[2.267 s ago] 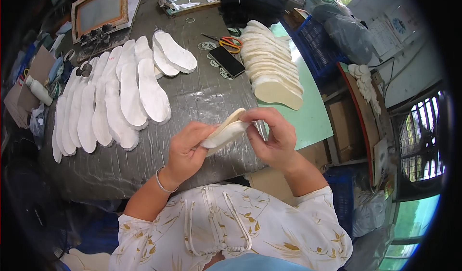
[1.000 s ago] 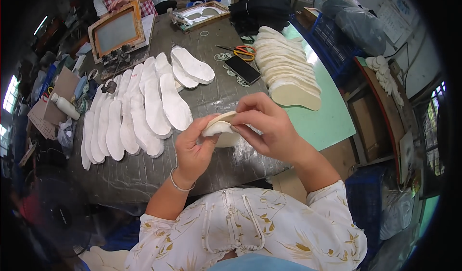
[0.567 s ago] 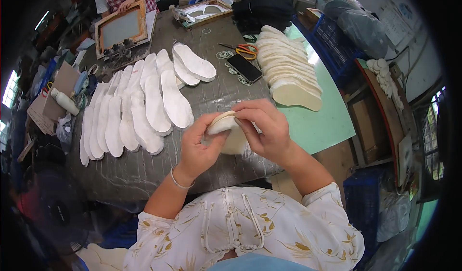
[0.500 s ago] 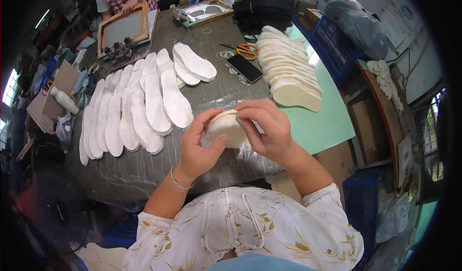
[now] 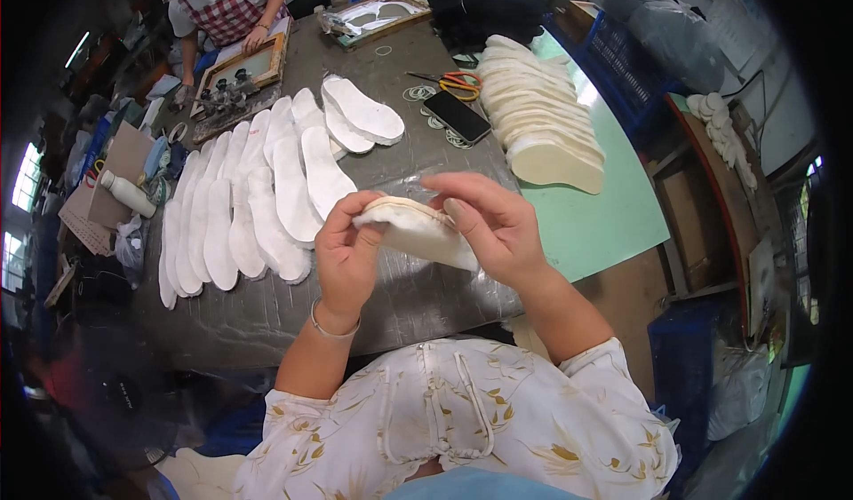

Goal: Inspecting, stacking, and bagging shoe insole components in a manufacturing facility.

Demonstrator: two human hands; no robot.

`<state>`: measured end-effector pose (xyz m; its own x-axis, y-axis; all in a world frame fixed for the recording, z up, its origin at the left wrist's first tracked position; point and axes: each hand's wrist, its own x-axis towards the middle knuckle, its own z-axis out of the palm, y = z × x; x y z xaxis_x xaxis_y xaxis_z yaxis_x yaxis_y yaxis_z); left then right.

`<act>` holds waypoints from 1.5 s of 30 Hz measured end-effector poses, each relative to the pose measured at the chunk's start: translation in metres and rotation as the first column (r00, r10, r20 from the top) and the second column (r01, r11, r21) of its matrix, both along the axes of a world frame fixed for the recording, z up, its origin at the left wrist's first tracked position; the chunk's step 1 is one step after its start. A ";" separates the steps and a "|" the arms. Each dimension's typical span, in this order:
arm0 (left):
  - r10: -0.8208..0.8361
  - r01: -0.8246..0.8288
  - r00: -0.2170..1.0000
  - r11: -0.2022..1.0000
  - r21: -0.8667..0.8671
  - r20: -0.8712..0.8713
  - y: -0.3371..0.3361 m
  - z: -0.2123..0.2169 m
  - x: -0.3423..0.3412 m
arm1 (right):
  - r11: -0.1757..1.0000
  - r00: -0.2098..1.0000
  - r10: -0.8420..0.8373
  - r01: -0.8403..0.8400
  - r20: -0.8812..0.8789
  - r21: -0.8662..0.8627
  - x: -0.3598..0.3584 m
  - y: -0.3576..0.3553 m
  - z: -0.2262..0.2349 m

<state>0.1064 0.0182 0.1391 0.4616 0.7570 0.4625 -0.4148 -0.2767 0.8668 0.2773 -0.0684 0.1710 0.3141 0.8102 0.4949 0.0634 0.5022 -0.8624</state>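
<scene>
Above the near part of the dark table, a folded or doubled fleecy insole (image 5: 418, 238) is held up, its cream edge facing up and its white pile toward me. My left hand (image 5: 349, 247) pinches its left end between thumb and fingers. At the other end, my right hand (image 5: 498, 229) is curved loosely round the insole, the thumb by its upper edge and the fingers stretched above. Whether it is one insole or a pair, I cannot tell. Left of my hands lie rows of white insoles (image 5: 218, 234), overlapping. To the right is a long stack of cream fleecy insoles (image 5: 558, 164).
A black phone (image 5: 457, 116) lies on pale rubber bands, beside orange-handled scissors (image 5: 458, 81). Across the table, a person in a checked apron (image 5: 235, 11) handles a wooden-framed screen (image 5: 267, 62). Another frame (image 5: 378, 19) lies farther back. A light green board (image 5: 604, 225) extends right.
The insole has turned to lie more lengthwise between my hands. My right hand has loosened its pinch and its fingers have lifted. Across the table, the person's frame has been lowered flatter.
</scene>
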 end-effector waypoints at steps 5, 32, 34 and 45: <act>-0.080 0.097 0.988 0.987 -0.130 0.133 0.004 -0.004 0.003 | 0.997 0.950 -0.068 0.057 0.306 0.043 0.000 -0.004 0.000; 0.070 0.187 0.901 0.828 -0.529 0.428 0.042 -0.060 0.000 | 0.938 0.976 -0.014 0.088 0.218 -0.334 0.042 -0.028 -0.042; 0.052 0.218 0.892 0.821 -0.528 0.448 0.049 -0.069 -0.006 | 0.923 0.958 -0.005 0.115 0.287 -0.366 0.052 -0.039 -0.045; 0.018 0.331 0.845 0.768 -0.549 0.534 0.050 -0.089 -0.004 | 0.955 0.806 -0.128 0.257 0.578 -0.148 0.035 -0.040 -0.055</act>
